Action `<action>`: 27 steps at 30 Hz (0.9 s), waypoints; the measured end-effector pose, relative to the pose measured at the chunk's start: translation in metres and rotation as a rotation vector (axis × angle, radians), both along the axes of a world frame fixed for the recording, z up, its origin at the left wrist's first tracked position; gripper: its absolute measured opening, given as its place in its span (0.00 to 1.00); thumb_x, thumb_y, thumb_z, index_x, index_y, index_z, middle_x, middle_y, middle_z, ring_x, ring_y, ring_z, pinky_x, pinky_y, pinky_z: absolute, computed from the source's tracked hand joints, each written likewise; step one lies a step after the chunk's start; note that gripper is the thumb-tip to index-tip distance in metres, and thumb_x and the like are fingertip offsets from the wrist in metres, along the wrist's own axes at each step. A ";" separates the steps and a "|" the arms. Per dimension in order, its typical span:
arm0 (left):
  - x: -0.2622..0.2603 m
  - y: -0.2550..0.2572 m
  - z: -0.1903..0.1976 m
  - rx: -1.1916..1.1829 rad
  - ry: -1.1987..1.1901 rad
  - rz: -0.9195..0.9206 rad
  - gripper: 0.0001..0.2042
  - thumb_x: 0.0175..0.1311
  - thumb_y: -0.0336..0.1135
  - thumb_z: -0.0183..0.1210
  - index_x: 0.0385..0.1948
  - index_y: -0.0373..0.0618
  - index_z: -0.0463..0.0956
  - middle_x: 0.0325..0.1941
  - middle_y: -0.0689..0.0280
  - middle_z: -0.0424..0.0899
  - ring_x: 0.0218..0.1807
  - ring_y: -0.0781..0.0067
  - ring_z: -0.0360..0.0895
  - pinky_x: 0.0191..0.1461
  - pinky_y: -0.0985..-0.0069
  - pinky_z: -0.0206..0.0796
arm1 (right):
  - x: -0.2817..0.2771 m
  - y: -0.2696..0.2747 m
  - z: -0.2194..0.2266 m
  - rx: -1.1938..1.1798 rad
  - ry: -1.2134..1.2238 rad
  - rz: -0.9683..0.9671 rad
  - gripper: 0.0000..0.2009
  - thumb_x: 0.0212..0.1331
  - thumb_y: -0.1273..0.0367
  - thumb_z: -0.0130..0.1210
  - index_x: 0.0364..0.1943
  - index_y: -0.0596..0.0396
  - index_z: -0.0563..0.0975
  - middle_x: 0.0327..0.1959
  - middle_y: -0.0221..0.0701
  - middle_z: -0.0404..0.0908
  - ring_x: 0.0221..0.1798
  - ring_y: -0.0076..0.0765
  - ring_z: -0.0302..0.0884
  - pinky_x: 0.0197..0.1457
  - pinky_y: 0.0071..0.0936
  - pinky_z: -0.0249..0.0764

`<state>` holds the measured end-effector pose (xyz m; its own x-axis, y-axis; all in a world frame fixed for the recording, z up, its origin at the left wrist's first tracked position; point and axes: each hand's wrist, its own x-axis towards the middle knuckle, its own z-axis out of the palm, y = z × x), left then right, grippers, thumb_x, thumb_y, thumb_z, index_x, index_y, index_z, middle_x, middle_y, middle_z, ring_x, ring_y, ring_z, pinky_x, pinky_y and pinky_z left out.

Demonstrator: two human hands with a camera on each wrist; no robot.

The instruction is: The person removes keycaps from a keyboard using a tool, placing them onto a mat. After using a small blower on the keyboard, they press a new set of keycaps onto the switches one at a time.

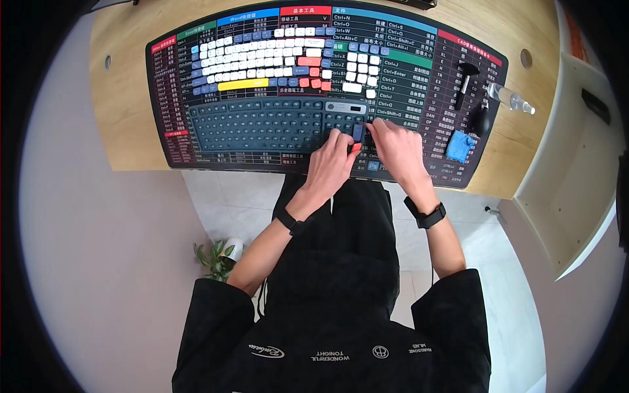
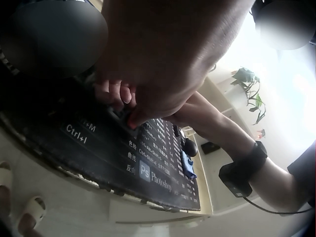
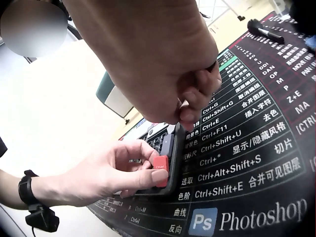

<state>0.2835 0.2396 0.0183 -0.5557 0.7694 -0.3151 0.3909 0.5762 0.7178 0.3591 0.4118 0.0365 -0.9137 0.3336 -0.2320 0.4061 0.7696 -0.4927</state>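
A dark keyboard (image 1: 255, 131) lies on a printed desk mat, with a dark blue tall keycap (image 3: 168, 144) seated at its right end. Just in front of that is a red keycap (image 3: 161, 164) marked Enter, at the keyboard's corner. My left hand (image 1: 331, 164) pinches the red keycap, thumb across its near side. Close beside, my right hand (image 1: 398, 150) hovers over the keyboard's right edge. Its curled fingers (image 3: 195, 96) hold something small and dark with a thin light end, mostly hidden by the palm.
Rows of white, blue, red and yellow keycaps (image 1: 252, 62) lie behind the keyboard, with a smaller white group (image 1: 359, 69) beside them. On the mat's right are a black brush (image 1: 466, 78), a clear bottle (image 1: 508, 97), a black blower bulb (image 1: 481, 121) and a blue cloth (image 1: 460, 146).
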 end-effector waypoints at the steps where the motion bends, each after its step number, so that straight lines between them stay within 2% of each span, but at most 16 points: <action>1: 0.000 0.001 0.000 -0.011 -0.002 0.004 0.13 0.67 0.33 0.65 0.44 0.42 0.71 0.43 0.56 0.74 0.36 0.43 0.81 0.34 0.51 0.73 | -0.001 0.000 -0.003 0.028 0.027 0.038 0.13 0.73 0.63 0.55 0.30 0.54 0.74 0.23 0.37 0.81 0.25 0.49 0.82 0.26 0.42 0.75; 6: 0.001 0.005 0.002 -0.041 -0.021 0.015 0.12 0.67 0.33 0.65 0.43 0.41 0.70 0.43 0.55 0.73 0.36 0.42 0.81 0.34 0.51 0.73 | -0.011 0.009 -0.003 0.065 -0.007 0.163 0.14 0.72 0.61 0.56 0.29 0.54 0.75 0.20 0.36 0.81 0.26 0.46 0.84 0.26 0.41 0.76; 9: 0.000 0.006 0.002 -0.052 -0.030 0.021 0.12 0.68 0.32 0.65 0.43 0.41 0.70 0.43 0.55 0.73 0.36 0.41 0.80 0.35 0.51 0.73 | -0.019 0.017 -0.007 0.026 -0.139 0.182 0.18 0.72 0.57 0.56 0.26 0.54 0.79 0.19 0.39 0.80 0.28 0.50 0.83 0.26 0.43 0.75; 12: 0.001 0.006 0.003 -0.046 -0.044 0.022 0.12 0.68 0.32 0.64 0.43 0.40 0.69 0.43 0.54 0.73 0.36 0.40 0.80 0.35 0.50 0.73 | -0.019 0.023 -0.015 -0.082 -0.096 0.120 0.20 0.71 0.56 0.57 0.24 0.55 0.82 0.17 0.40 0.80 0.29 0.53 0.83 0.30 0.45 0.76; 14: 0.000 0.007 0.004 -0.035 -0.025 0.015 0.12 0.68 0.32 0.64 0.42 0.39 0.68 0.42 0.54 0.73 0.36 0.41 0.80 0.35 0.51 0.73 | -0.018 0.022 -0.020 -0.366 -0.225 0.067 0.20 0.70 0.55 0.58 0.25 0.55 0.84 0.18 0.42 0.80 0.29 0.57 0.81 0.33 0.47 0.76; 17: 0.000 0.007 0.005 -0.031 -0.011 0.002 0.12 0.68 0.31 0.63 0.42 0.39 0.68 0.42 0.54 0.72 0.36 0.42 0.81 0.34 0.51 0.73 | -0.014 0.017 -0.015 -0.365 -0.290 0.004 0.20 0.69 0.53 0.58 0.27 0.54 0.85 0.24 0.42 0.84 0.31 0.57 0.83 0.36 0.49 0.79; 19: 0.000 0.007 0.004 -0.030 -0.008 0.004 0.12 0.69 0.31 0.63 0.42 0.39 0.68 0.42 0.54 0.72 0.36 0.42 0.81 0.34 0.51 0.73 | -0.010 0.013 -0.010 -0.398 -0.302 -0.018 0.21 0.69 0.52 0.58 0.27 0.55 0.84 0.22 0.42 0.83 0.30 0.57 0.83 0.35 0.49 0.78; 21: 0.000 0.008 0.003 -0.027 -0.005 0.005 0.11 0.69 0.31 0.63 0.42 0.39 0.68 0.42 0.54 0.72 0.36 0.42 0.81 0.33 0.51 0.73 | -0.006 0.009 -0.004 -0.444 -0.247 -0.159 0.21 0.69 0.51 0.59 0.29 0.56 0.83 0.20 0.42 0.82 0.29 0.58 0.82 0.33 0.48 0.75; 22: 0.000 0.008 0.003 -0.038 -0.005 0.001 0.11 0.69 0.31 0.62 0.42 0.39 0.68 0.42 0.54 0.72 0.36 0.42 0.81 0.33 0.51 0.73 | -0.004 0.007 -0.004 -0.444 -0.248 -0.159 0.21 0.69 0.51 0.59 0.29 0.56 0.83 0.20 0.42 0.82 0.29 0.58 0.82 0.33 0.48 0.75; 24: 0.000 0.008 0.004 -0.049 -0.005 -0.003 0.10 0.69 0.31 0.61 0.42 0.39 0.67 0.42 0.54 0.72 0.36 0.42 0.81 0.34 0.50 0.73 | 0.002 0.003 -0.009 -0.488 -0.158 -0.220 0.18 0.67 0.53 0.63 0.37 0.56 0.81 0.17 0.38 0.78 0.24 0.53 0.79 0.29 0.44 0.70; 25: -0.001 0.008 0.004 -0.045 -0.013 -0.005 0.10 0.69 0.30 0.60 0.42 0.39 0.67 0.42 0.54 0.72 0.36 0.41 0.81 0.34 0.50 0.73 | 0.005 0.001 -0.009 -0.489 -0.158 -0.220 0.18 0.67 0.53 0.63 0.37 0.56 0.81 0.17 0.38 0.78 0.24 0.53 0.79 0.29 0.44 0.70; 27: -0.003 0.007 0.004 -0.042 -0.019 -0.008 0.09 0.69 0.30 0.59 0.42 0.40 0.67 0.42 0.54 0.72 0.36 0.41 0.81 0.34 0.50 0.73 | 0.011 -0.004 -0.009 -0.636 -0.124 -0.191 0.19 0.63 0.56 0.68 0.45 0.56 0.78 0.16 0.34 0.73 0.21 0.46 0.74 0.28 0.41 0.67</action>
<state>0.2809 0.2461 0.0221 -0.5428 0.7598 -0.3580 0.3823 0.6030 0.7001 0.3700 0.4073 0.0272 -0.8060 0.2506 -0.5362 0.5893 0.2546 -0.7668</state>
